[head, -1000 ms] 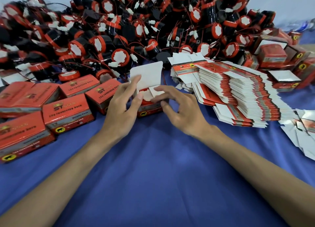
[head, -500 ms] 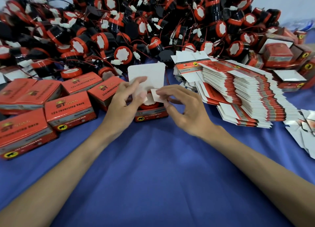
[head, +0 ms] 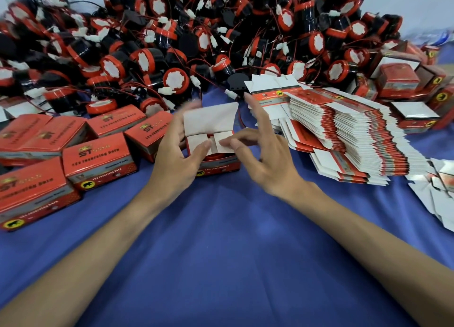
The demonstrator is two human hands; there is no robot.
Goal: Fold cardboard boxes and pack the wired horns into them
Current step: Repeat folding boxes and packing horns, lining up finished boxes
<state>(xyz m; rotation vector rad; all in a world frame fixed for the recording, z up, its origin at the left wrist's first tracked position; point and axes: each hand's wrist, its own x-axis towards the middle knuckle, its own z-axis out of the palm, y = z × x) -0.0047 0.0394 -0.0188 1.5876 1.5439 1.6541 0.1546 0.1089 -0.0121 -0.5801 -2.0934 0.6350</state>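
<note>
Box flaps [head: 223, 140] now down, prob. under fingers [head: 202, 147].

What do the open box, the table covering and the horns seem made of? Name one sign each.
Open box: thin cardboard, printed red outside, bare white flaps. Table covering: likely cloth, matte blue, softly wrinkled. Horns: probably plastic, glossy black bodies with red rims.

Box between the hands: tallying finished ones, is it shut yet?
Open: the box has two small flaps folded in, but its lid flap stands raised.

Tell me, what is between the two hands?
The head view shows an open red box between the left hand and right hand, side flaps folded in, lid flap up.
</note>
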